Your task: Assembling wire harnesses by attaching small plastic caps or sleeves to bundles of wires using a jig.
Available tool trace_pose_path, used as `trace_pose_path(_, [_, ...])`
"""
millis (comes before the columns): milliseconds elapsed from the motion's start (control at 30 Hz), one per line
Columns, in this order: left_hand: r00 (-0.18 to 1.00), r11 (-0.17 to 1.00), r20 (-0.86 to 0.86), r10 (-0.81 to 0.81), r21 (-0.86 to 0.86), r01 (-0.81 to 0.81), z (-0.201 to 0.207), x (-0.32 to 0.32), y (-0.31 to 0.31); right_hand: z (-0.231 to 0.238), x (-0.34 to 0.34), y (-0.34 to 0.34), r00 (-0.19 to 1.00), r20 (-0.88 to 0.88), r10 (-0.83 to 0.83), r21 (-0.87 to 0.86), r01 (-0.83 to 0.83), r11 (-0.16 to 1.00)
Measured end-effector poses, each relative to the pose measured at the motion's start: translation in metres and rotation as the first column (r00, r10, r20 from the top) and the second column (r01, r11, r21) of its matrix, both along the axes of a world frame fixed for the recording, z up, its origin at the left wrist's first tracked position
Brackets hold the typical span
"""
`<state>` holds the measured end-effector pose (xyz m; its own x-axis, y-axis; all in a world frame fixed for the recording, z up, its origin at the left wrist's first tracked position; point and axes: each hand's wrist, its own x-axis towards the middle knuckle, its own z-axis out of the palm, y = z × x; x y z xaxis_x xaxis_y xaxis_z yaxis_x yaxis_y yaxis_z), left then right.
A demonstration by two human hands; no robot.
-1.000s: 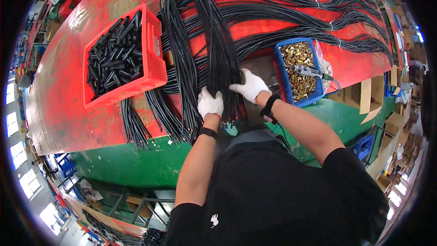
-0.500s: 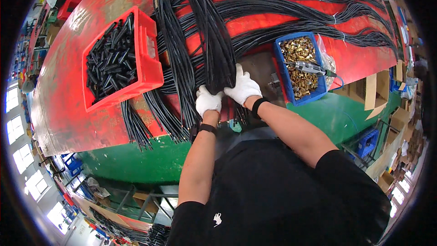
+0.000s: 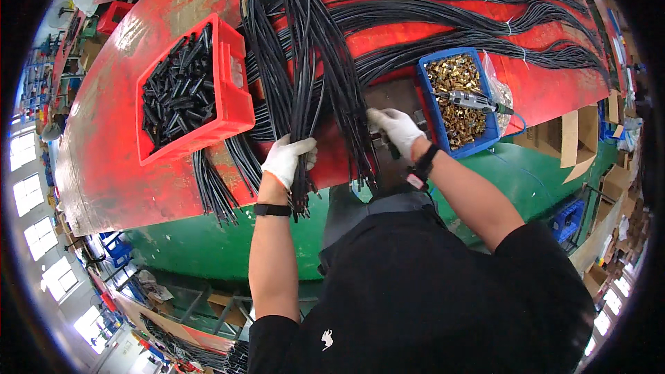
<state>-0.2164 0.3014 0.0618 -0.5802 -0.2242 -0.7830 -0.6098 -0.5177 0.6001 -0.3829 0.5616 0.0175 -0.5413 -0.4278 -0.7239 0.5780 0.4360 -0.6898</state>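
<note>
Two gloved hands work at the near edge of a red table, which carries everything shown. Largest on it are the black cable bundles, fanned across the far side and gathered into one thick hanging bunch whose cut ends overhang the table edge toward the person. Left of the bunch stands a red crate filled with short black sleeves; right of it a blue bin holds brass fittings, with a hand tool lying across them.

The left hand is closed around a group of cables low on the bunch, near their free ends. The right hand rests on a dark plate just beside the blue bin, fingers curled on a small dark part; what that part is cannot be told.

Risks, as judged from this layout: the cables cross one another densely, so pulling one group is likely to drag its neighbours and tangle or unseat the tied bundles. Loose ends hanging past the edge may slip from the left hand's grasp and fall out of order. The blue bin sits close to the table edge and to the right forearm; a sideways sweep could tip fittings onto the floor.
</note>
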Motion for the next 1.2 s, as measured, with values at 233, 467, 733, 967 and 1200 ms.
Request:
trace_pose_path(233, [0.994,0.958,0.032,0.107,0.265,-0.112,-0.026,0.0,0.022,-0.007,0.03,0.041,0.745,0.612,-0.265,0.031,0.313,0.949])
trace_pose_path(467, [0.995,0.96,0.058,0.079,0.263,-0.092,-0.048,-0.012,0.051,0.021,0.042,0.029,0.909,0.406,-0.097,-0.199,0.192,0.961])
trace_pose_path(733, [0.998,0.93,-0.001,0.066,0.362,-0.061,-0.053,0.008,0.051,0.014,0.08,0.005,0.868,0.38,-0.321,-0.236,0.426,0.874])
trace_pose_path(967, [0.998,0.849,0.045,0.04,0.524,-0.058,-0.041,0.004,0.047,0.049,0.116,0.001,0.99,0.137,-0.039,-0.223,0.069,0.972])
trace_pose_path(1200, [0.996,0.913,-0.09,0.015,0.408,0.023,-0.041,0.001,0.046,0.045,0.152,0.05,0.955,-0.067,0.288,-0.017,-0.29,0.957])
